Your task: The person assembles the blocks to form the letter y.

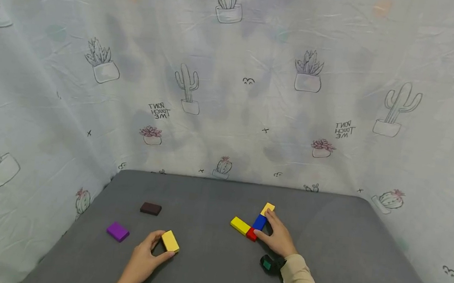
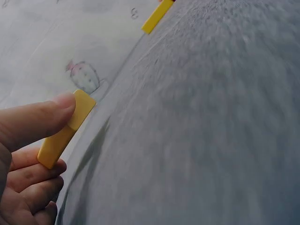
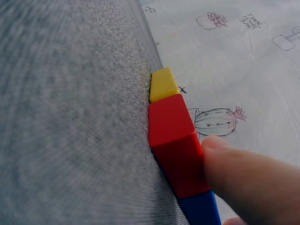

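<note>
My left hand (image 1: 142,258) pinches a yellow block (image 1: 170,241) between thumb and fingers, low over the grey table; the left wrist view shows that yellow block (image 2: 57,146) tilted, with the thumb on its face. On the right, my right hand (image 1: 280,238) rests against a joined row of blocks. Its thumb (image 3: 243,173) touches the red block (image 3: 171,122), and the index fingertip lies at the far yellow block (image 1: 268,207). Between those two sits a blue block (image 1: 259,223). Another yellow block (image 1: 240,225) extends leftward from the red one, forming an angled shape.
A purple block (image 1: 118,231) and a dark brown block (image 1: 150,208) lie apart at the left of the grey table (image 1: 206,271). A cloth printed with cacti (image 1: 231,92) hangs behind the table and along its sides. The right wrist carries a black strapped device (image 1: 269,264).
</note>
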Demonstrator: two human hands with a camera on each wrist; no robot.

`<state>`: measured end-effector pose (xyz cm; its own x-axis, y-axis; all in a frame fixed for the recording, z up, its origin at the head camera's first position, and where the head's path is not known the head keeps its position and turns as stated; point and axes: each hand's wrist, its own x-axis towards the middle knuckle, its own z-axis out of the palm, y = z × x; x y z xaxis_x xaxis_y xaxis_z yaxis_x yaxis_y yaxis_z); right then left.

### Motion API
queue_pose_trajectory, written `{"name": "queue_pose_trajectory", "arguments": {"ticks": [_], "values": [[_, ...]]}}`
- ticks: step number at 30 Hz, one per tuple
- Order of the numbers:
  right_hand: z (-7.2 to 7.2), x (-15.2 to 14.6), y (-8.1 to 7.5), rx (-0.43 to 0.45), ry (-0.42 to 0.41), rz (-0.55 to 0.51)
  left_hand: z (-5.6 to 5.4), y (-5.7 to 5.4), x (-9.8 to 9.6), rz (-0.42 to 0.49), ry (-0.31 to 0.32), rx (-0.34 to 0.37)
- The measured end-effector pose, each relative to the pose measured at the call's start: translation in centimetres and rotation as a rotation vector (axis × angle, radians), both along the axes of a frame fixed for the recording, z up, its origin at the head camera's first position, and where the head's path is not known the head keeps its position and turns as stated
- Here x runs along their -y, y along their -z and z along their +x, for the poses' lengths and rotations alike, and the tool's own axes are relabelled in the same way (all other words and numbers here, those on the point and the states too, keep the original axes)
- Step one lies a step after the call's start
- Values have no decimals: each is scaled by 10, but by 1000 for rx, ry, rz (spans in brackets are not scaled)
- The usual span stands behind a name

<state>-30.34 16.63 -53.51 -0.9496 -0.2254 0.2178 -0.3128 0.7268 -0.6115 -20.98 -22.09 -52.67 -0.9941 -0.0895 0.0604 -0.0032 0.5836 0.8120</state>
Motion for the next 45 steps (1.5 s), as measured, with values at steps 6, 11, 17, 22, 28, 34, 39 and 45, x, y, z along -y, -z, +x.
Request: {"name": "queue_pose_trajectory", "arguments": {"ticks": [6, 11, 17, 22, 28, 34, 39, 45], "values": [[0, 0, 3, 1, -4, 2, -9, 0, -15, 11, 46, -52], [-1, 1, 2, -6, 3, 5, -18, -3, -29, 15, 68, -67], [1, 1, 1, -5, 7, 2, -32, -3, -48, 30, 88, -100], [1, 2, 5, -9, 10, 14, -41, -1, -62, 34, 100, -128], [2, 2, 6, -15, 18, 15, -50, -1, -77, 25, 143, -173], [2, 3, 6, -13, 22, 10, -60, -2, -91, 34, 162, -214], [1, 2, 6, -9, 24, 12, -65, 2, -102, 31, 152, -260], [3, 2, 6, -12, 23, 3, -72, 7, -114, 62, 113, -257]]}}
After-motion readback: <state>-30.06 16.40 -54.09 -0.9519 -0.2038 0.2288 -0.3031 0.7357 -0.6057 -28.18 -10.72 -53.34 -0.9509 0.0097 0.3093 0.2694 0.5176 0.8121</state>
